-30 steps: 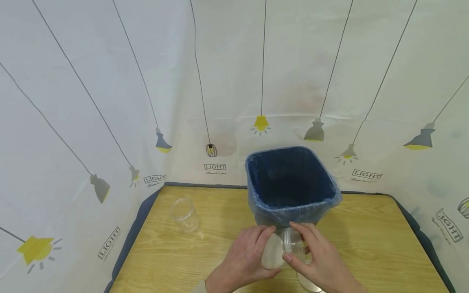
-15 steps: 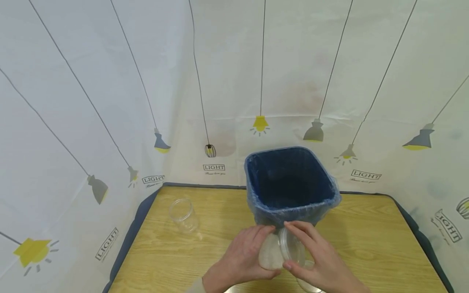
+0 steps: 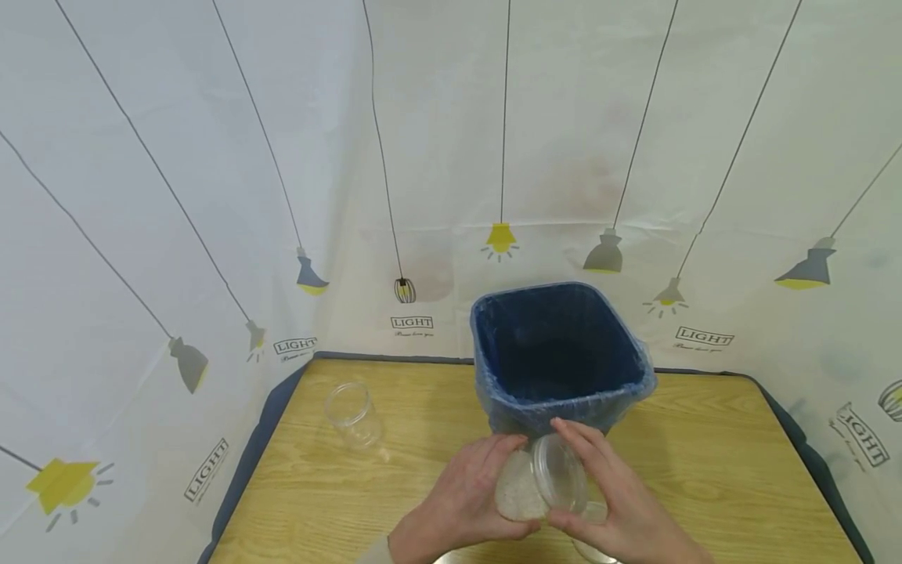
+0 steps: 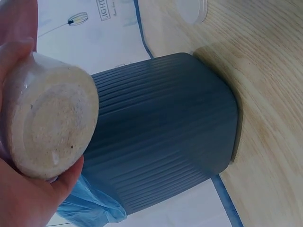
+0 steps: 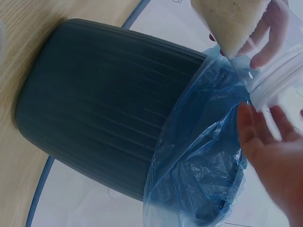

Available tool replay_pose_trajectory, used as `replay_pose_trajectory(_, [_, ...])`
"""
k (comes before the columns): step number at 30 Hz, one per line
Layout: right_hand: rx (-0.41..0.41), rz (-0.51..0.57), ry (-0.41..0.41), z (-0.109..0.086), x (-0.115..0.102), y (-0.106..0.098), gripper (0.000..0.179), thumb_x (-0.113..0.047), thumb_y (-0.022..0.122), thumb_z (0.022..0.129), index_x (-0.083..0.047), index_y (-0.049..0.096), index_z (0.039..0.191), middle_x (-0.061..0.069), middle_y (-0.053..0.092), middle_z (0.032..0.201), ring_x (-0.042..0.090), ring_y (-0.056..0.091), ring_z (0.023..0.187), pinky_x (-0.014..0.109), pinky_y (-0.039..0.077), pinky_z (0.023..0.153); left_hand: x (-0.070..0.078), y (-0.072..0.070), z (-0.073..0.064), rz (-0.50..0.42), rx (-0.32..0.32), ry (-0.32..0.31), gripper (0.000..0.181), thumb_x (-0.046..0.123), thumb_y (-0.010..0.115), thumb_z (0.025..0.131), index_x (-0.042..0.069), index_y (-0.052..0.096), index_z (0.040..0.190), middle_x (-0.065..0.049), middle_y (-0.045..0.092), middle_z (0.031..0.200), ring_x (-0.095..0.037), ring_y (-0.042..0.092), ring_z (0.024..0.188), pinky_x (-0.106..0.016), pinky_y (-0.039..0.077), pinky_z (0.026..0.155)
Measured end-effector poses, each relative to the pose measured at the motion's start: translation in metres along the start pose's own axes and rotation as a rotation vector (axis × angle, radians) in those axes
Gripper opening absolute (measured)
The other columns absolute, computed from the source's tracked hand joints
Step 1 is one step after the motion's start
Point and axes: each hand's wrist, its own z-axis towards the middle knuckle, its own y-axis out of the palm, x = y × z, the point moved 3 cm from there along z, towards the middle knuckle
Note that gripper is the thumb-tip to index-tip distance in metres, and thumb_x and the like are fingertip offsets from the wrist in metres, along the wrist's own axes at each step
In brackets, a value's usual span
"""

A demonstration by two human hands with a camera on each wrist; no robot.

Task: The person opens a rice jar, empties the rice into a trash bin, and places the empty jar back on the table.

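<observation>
My left hand (image 3: 461, 497) grips a clear jar (image 3: 521, 489) holding a pale, fine-grained filling, possibly rice. The jar lies tilted on its side. Its base (image 4: 54, 123) faces the left wrist camera, and the filling (image 5: 234, 21) slopes inside it. At the other end, the thumb and fingers of my right hand (image 3: 620, 493) hold the jar's ridged clear rim (image 5: 279, 78); whether a lid is on it, I cannot tell. Beyond both hands stands a dark blue bin (image 3: 557, 345) with a translucent blue liner (image 5: 203, 165) folded over its edge.
A clear cup (image 3: 355, 415) stands at the table's left. Another clear round container (image 3: 595, 552) is partly hidden under my right hand. The wooden table (image 3: 726, 470) is bounded by a white cloth (image 3: 451, 157) printed with lamps.
The jar's ridged end has turned to face the camera more, and its filling shows more. My right fingers have shifted slightly along the rim. The left hand has hardly moved.
</observation>
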Motion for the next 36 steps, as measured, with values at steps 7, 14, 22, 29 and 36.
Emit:
replay_pose_trajectory(7, [0.112,-0.021,0.183,0.000,0.003,-0.002,0.064,-0.015,0.079,0.090,-0.008,0.052,0.148,0.003,0.055,0.128,0.013,0.055,0.107,0.022,0.055,0.076,0.003,0.000,-0.002,0.027,0.099,-0.006,0.098,0.053,0.094,0.062,0.011,0.051,0.139,-0.002,0.062,0.126,-0.015,0.063,0.107,-0.032,0.055,0.090])
replay_pose_trajectory(14, [0.025,-0.047,0.341,0.001,-0.002,0.005,0.079,-0.032,0.081,0.090,-0.017,0.041,0.156,-0.004,0.056,0.120,0.013,0.059,0.100,0.025,0.057,0.066,0.008,0.001,-0.002,0.185,0.186,0.038,0.099,0.053,0.094,0.058,0.008,0.054,0.137,-0.004,0.061,0.120,-0.018,0.064,0.102,-0.033,0.055,0.088])
replay_pose_trajectory(22, [0.013,0.001,0.352,0.002,-0.005,0.005,0.068,-0.035,0.083,0.088,-0.022,0.052,0.147,-0.007,0.057,0.130,0.011,0.059,0.106,0.025,0.059,0.069,0.007,0.001,-0.002,0.190,0.197,0.079,0.100,0.053,0.093,0.059,0.008,0.053,0.138,-0.003,0.061,0.119,-0.018,0.063,0.103,-0.033,0.055,0.090])
replay_pose_trajectory(29, [0.028,-0.006,0.221,0.003,-0.006,0.002,0.073,-0.030,0.089,0.082,-0.023,0.055,0.146,-0.007,0.056,0.137,0.015,0.060,0.114,0.029,0.060,0.077,0.004,0.000,-0.001,0.118,0.159,0.068,0.099,0.051,0.094,0.058,0.009,0.053,0.137,-0.002,0.062,0.122,-0.018,0.063,0.106,-0.032,0.054,0.093])
replay_pose_trajectory(36, [0.019,-0.060,0.112,0.003,-0.007,0.000,0.077,-0.028,0.091,0.079,-0.019,0.055,0.147,-0.005,0.055,0.144,0.013,0.057,0.124,0.027,0.054,0.092,0.003,-0.003,-0.001,0.077,0.079,0.025,0.098,0.050,0.095,0.060,0.010,0.052,0.139,-0.002,0.062,0.126,-0.016,0.062,0.110,-0.030,0.053,0.095])
